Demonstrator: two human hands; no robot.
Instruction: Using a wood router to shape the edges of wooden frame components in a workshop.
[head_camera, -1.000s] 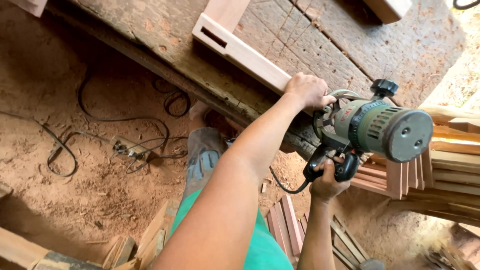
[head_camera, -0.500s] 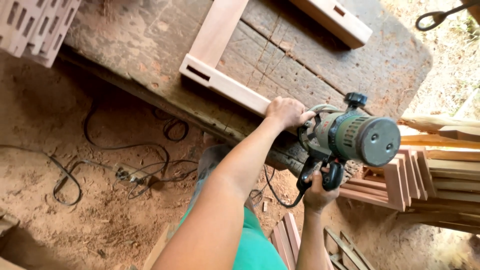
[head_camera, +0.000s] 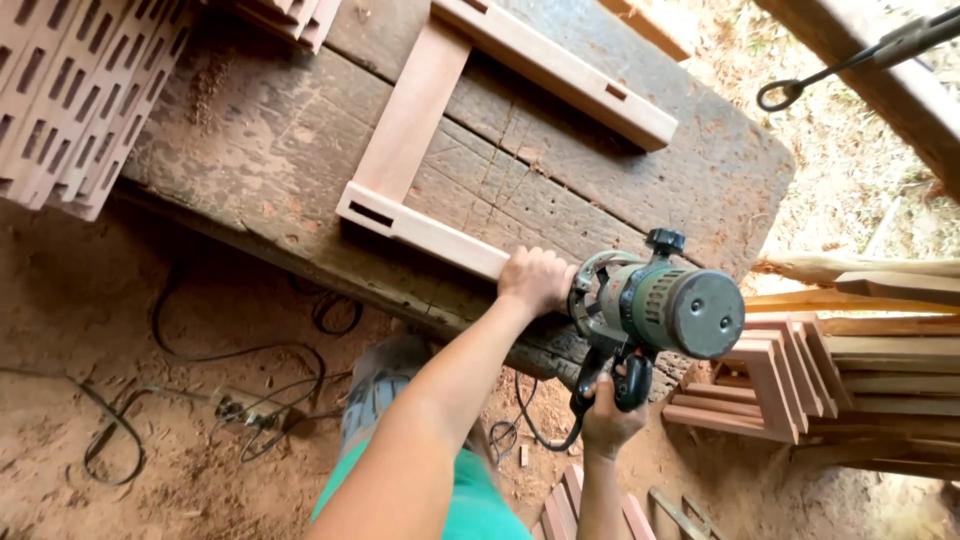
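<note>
A green and grey electric router (head_camera: 670, 305) lies on its side at the near edge of a worn wooden workbench (head_camera: 270, 150). My right hand (head_camera: 608, 415) grips its black pistol handle from below. My left hand (head_camera: 536, 280) is closed at the router's metal base, on the end of the near rail of a light wooden frame (head_camera: 420, 225). The frame has mortise slots, and its far rail (head_camera: 560, 70) lies across the bench top. The router's bit is hidden behind my left hand.
Slotted wooden pieces (head_camera: 70, 90) are stacked at the upper left. Black power cables (head_camera: 230, 400) trail over the sawdust floor. More wooden frames and boards (head_camera: 800, 370) are piled at the right. A metal hook (head_camera: 790, 95) hangs at the top right. My shoe (head_camera: 385, 385) stands below the bench.
The view has swung so that more of the bench top and the frame shows. Both hands stay on the router at the frame's near rail.
</note>
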